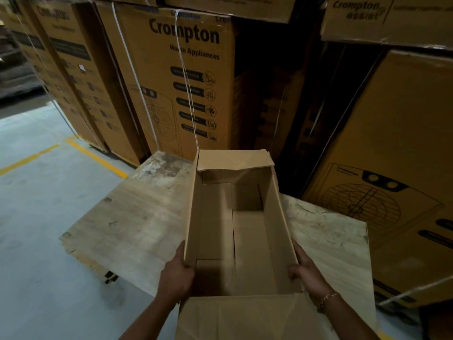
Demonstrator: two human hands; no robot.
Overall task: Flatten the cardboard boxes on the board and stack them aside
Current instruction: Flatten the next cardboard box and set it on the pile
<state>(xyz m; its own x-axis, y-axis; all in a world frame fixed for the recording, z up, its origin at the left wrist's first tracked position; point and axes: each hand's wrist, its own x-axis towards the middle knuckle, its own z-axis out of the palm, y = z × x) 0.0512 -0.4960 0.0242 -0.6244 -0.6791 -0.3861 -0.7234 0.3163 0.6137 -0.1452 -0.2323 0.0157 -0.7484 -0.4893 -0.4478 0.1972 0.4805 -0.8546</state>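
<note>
Cardboard box (252, 241): open, upright over the plywood board (137, 222); near flap cut off at the bottom edge.
Left hand (176, 276): grips the box's left wall.
Right hand (307, 273): grips its right wall.

Grey concrete floor (36, 204), yellow painted lines (98, 158), tall stacks of strapped printed cartons (183, 82), dim light

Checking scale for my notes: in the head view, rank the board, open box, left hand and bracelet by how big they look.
1. The board and box: unsure, since the nearer box covers much of it.
2. The left hand.
3. The bracelet.
</note>
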